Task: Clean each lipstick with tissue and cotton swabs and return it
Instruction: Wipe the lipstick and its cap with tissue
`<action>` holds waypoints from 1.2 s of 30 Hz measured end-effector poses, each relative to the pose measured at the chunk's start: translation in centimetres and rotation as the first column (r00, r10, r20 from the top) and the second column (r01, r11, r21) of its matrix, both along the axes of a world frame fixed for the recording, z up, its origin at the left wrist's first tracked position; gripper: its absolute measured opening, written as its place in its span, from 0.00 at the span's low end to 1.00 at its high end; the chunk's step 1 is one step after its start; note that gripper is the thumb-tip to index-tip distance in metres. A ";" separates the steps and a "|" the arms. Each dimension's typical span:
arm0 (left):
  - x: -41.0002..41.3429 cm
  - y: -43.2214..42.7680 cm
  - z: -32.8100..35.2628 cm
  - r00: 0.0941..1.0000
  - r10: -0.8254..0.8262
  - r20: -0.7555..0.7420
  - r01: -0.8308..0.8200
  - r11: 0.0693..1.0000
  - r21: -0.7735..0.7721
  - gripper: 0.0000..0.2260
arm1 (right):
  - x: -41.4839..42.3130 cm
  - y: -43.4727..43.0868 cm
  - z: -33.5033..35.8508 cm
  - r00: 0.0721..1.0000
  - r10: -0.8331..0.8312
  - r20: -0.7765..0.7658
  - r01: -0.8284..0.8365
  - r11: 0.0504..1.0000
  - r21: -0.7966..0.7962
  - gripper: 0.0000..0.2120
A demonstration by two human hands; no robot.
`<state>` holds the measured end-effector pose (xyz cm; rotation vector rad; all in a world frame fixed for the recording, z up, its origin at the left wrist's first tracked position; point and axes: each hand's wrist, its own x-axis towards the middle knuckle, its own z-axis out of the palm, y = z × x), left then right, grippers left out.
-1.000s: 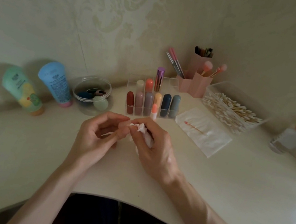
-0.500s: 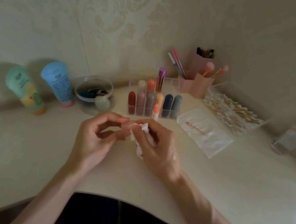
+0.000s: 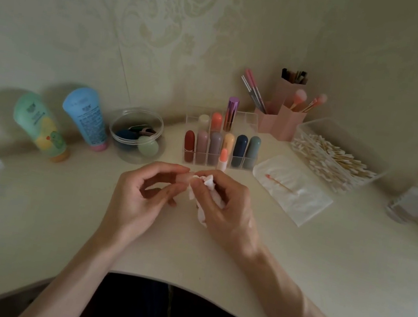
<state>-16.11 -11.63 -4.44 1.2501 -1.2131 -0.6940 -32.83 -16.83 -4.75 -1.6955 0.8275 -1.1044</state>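
1. Fingers (image 3: 173, 168) of the left hand (image 3: 137, 196) pinch a small pale pink piece (image 3: 185, 178) between thumb and forefinger, low over the cream desk (image 3: 323, 257). I cannot tell whether it is a lipstick's cap or its tube.
2. The right hand (image 3: 227, 210) has its fingers curled round a crumpled white tissue (image 3: 208, 184), and the upper fold of the tissue touches the pink piece.
3. An uncapped peach lipstick on a white base (image 3: 223, 158) stands upright just in front of the clear acrylic organiser (image 3: 248, 121). The other lipsticks sit in the organiser's compartments. I judge that the piece in hand belongs to the uncapped one.
4. I read the step in hand as wiping. To do it well, I would pinch the piece by one end only so most of its surface stays bare. I would roll it against the tissue rather than scrub, and press lightly.
5. I would turn the tissue to a fresh fold once one fold is stained, or the colour just goes back on.
6. The tissue will likely not reach a rim or the inside. For that I would take a swab from the clear box of cotton swabs (image 3: 332, 160), which is near on the right.
7. The piece looks small and smooth and could slip, so I would work close above the desk.
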 end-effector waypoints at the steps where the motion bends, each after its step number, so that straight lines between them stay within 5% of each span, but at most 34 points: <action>1: 0.0 0.0 0.0 0.999 0.001 0.039 0.000 0.999 -0.034 0.10 | 0.0 0.1 0.1 1.000 0.003 -0.005 -0.003 1.000 0.020 0.07; 9: 0.1 0.1 -0.2 0.987 0.074 0.144 -0.048 0.982 -0.180 0.14 | -1.3 0.1 2.4 0.982 0.060 0.177 -0.139 0.869 0.476 0.12; 11: 0.4 0.0 -0.4 0.983 0.113 0.143 -0.095 0.987 -0.133 0.13 | -1.8 -0.4 2.2 0.998 -0.025 0.054 0.006 0.944 0.330 0.15; 13: 1.0 -0.1 -0.8 0.939 0.169 0.300 -0.143 0.984 -0.107 0.11 | -2.0 -0.7 1.7 0.981 -0.119 -0.153 0.122 0.992 0.011 0.14; 16: 1.4 0.1 -1.4 0.824 0.236 0.514 -0.203 0.972 -0.121 0.12 | -1.9 -0.7 1.1 0.963 -0.134 -0.235 0.082 0.973 -0.217 0.09; 18: 1.6 0.1 -1.6 0.774 0.264 0.575 -0.240 0.963 -0.120 0.13 | -1.7 -0.4 0.9 0.953 -0.131 -0.274 0.073 0.974 -0.214 0.04; 23: 1.8 -0.5 -1.6 0.696 0.272 0.665 -0.286 0.954 -0.091 0.14 | -1.9 -0.5 0.9 0.947 -0.104 -0.305 0.099 0.995 -0.035 0.18; 28: 1.5 -1.0 -1.4 0.672 0.257 0.694 -0.262 0.960 -0.101 0.19 | -1.7 -0.8 0.6 0.944 -0.158 -0.291 0.135 0.986 -0.097 0.23; 36: 0.3 0.3 0.5 0.674 0.431 0.600 -0.319 0.902 -0.289 0.12 | -2.5 -1.0 1.1 0.858 -0.455 -0.237 0.376 0.872 -0.315 0.05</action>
